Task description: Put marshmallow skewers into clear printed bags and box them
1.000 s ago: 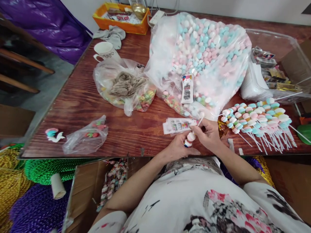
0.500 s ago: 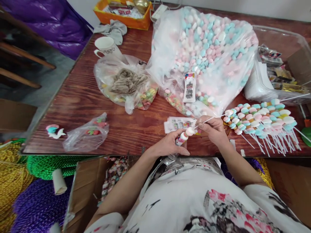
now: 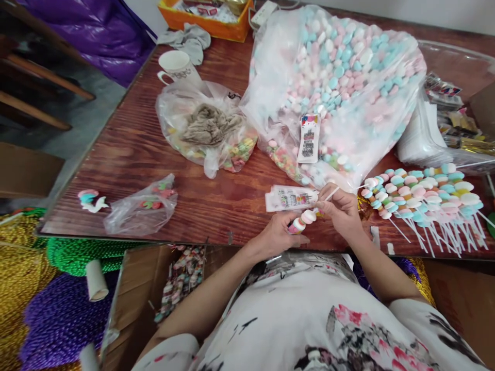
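My left hand is wrapped round a candy skewer with pink and white pieces, partly inside a printed wrapper. My right hand pinches the white stick near the skewer's upper end. Behind the hands lie flat printed wrappers. Right of my right hand is a pile of finished-looking candy skewers in pink, white, blue and orange, their white sticks toward the table's front edge.
A large bag of pastel candies fills the back middle, with a printed packet on it. Further left are a smaller candy bag, a white mug and an orange box. A clear bin stands at right.
The skewer and my left hand have shifted slightly to the right, and more coloured pieces show between the hands. The whole view has shifted a little.
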The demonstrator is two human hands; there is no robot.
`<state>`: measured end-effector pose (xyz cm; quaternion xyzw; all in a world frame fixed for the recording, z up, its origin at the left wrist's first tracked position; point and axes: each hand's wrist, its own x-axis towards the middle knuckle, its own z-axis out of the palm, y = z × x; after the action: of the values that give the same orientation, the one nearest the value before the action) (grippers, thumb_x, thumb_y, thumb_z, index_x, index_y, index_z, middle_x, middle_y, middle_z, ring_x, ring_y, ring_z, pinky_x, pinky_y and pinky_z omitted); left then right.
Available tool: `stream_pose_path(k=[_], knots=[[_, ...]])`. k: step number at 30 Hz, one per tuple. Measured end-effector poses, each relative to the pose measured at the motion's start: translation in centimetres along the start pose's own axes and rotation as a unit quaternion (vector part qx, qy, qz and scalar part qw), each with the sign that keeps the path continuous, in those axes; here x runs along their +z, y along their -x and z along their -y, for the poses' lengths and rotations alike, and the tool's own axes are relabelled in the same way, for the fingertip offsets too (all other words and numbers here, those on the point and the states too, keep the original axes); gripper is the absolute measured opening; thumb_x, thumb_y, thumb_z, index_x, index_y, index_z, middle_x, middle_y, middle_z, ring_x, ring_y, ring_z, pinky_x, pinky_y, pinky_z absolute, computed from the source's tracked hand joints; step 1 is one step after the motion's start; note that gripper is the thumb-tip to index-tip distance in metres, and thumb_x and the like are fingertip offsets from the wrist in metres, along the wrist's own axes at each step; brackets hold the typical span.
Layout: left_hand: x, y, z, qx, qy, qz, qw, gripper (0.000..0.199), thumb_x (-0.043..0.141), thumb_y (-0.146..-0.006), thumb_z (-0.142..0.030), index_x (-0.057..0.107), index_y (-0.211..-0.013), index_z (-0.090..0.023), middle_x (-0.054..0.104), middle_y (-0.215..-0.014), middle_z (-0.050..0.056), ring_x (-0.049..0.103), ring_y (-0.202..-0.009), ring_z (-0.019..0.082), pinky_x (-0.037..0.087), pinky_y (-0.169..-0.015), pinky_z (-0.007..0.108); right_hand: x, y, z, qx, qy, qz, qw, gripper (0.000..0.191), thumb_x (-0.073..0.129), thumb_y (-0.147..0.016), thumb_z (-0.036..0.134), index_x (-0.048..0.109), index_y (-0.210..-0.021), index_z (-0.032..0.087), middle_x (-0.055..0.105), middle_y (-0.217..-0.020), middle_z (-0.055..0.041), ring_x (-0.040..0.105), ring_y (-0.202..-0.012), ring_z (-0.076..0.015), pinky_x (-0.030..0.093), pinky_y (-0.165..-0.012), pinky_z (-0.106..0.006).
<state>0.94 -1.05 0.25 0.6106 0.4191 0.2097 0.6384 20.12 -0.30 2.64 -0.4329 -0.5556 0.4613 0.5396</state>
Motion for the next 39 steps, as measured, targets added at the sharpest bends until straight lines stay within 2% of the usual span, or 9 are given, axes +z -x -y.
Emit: stream_pose_path(k=[5, 10, 15, 19, 23, 28, 33, 36, 39], knots=[[0.5, -0.3, -0.6, 0.048, 0.0, 0.003, 0.999, 0.027, 0.081, -0.063, -0.024, 0.064, -0.082, -0.012, 0.057, -0.076, -0.002, 0.05, -0.075, 0.013, 0.043, -0.073, 0.024, 1.9, 0.9, 0.3, -0.004, 0.053, -0.066, 0.996, 0.023, 0.067, -0.081, 0.032, 0.055, -0.065, 0.02, 0.052, -0.069, 0.0016, 0.05, -0.067, -0.0132, 0.042, -0.066, -0.028], [-0.2, 0.4, -0.6, 0.004, -0.011, 0.003, 1.0, 0.038, 0.081, -0.065, -0.027, 0.065, -0.097, -0.013, 0.061, -0.076, -0.002, 0.051, -0.07, 0.013, 0.043, -0.068, 0.023, 1.4, 0.7, -0.5, 0.023, 0.015, -0.124, 0.992, 0.026, 0.068, -0.081, 0.033, 0.053, -0.063, 0.02, 0.052, -0.066, 0.003, 0.048, -0.064, -0.0119, 0.042, -0.065, -0.027], [-0.6, 1.1, -0.3, -0.016, -0.042, -0.008, 0.999, 0.026, 0.073, -0.075, -0.029, 0.064, -0.094, -0.015, 0.06, -0.075, -0.001, 0.051, -0.067, 0.012, 0.042, -0.062, 0.021, 0.1, 0.4, -0.4, 0.027, -0.002, -0.09, 0.996, 0.017, 0.068, -0.081, 0.033, 0.063, -0.072, 0.02, 0.059, -0.07, 0.0011, 0.053, -0.067, -0.013, 0.045, -0.065, -0.027], [-0.9, 1.4, -0.4, -0.049, 0.065, 0.084, 0.993, 0.026, 0.074, -0.075, -0.035, 0.059, -0.082, -0.015, 0.053, -0.069, -0.003, 0.047, -0.061, 0.01, 0.043, -0.058, 0.02, -0.9, 0.1, 0.7, 0.043, -0.011, -0.034, 0.998, 0.013, 0.068, -0.082, 0.032, 0.066, -0.077, 0.02, 0.066, -0.069, -0.0002, 0.06, -0.066, -0.0147, 0.049, -0.064, -0.029], [-1.0, 1.8, -0.8, -0.125, 0.173, 0.201, 0.956, 0.036, 0.077, -0.071, -0.041, 0.058, -0.086, -0.015, 0.052, -0.07, -0.004, 0.048, -0.057, 0.008, 0.047, -0.055, 0.021, -1.7, -0.4, 1.3, 0.049, -0.069, 0.005, 0.996, 0.019, 0.071, -0.08, 0.03, 0.067, -0.097, 0.022, 0.071, -0.069, 0.0002, 0.063, -0.06, -0.0152, 0.052, -0.059, -0.029], [-0.3, 1.7, -1.4, -0.156, 0.221, 0.289, 0.918, 0.045, 0.083, -0.063, -0.046, 0.061, -0.085, -0.014, 0.054, -0.064, -0.003, 0.047, -0.052, 0.007, 0.041, -0.047, 0.02, -1.7, -0.9, 1.3, 0.066, -0.103, 0.018, 0.992, 0.023, 0.076, -0.075, 0.038, 0.06, -0.08, 0.022, 0.07, -0.066, -0.0003, 0.064, -0.057, -0.0164, 0.053, -0.054, -0.03], [0.2, 1.3, -1.4, -0.161, 0.28, 0.274, 0.906, 0.047, 0.085, -0.06, -0.044, 0.047, -0.066, -0.017, 0.042, -0.054, -0.008, 0.032, -0.043, 0.004, 0.025, -0.04, 0.02, -1.6, -1.0, 1.2, 0.06, -0.118, 0.05, 0.99, 0.026, 0.078, -0.073, 0.039, 0.057, -0.074, 0.022, 0.07, -0.066, -0.0004, 0.066, -0.057, -0.0175, 0.055, -0.057, -0.033], [0.5, 1.1, -1.4, -0.168, 0.285, 0.257, 0.908, 0.05, 0.086, -0.058, -0.044, 0.043, -0.064, -0.018, 0.041, -0.051, -0.009, 0.031, -0.04, 0.004, 0.023, -0.039, 0.021, -1.4, -0.9, 1.4, 0.056, -0.126, 0.055, 0.989, 0.024, 0.079, -0.073, 0.035, 0.059, -0.074, 0.022, 0.069, -0.064, 0.0007, 0.067, -0.058, -0.0176, 0.056, -0.059, -0.034], [0.7, 1.0, -1.4, -0.163, 0.233, 0.223, 0.932, 0.05, 0.087, -0.053, -0.043, 0.046, -0.064, -0.018, 0.045, -0.051, -0.008, 0.036, -0.043, 0.005, 0.027, -0.042, 0.021, -1.1, -0.9, 1.5, 0.063, -0.115, 0.041, 0.99, 0.025, 0.08, -0.071, 0.035, 0.058, -0.071, 0.022, 0.069, -0.063, 0.0009, 0.066, -0.056, -0.0167, 0.055, -0.057, -0.032]])
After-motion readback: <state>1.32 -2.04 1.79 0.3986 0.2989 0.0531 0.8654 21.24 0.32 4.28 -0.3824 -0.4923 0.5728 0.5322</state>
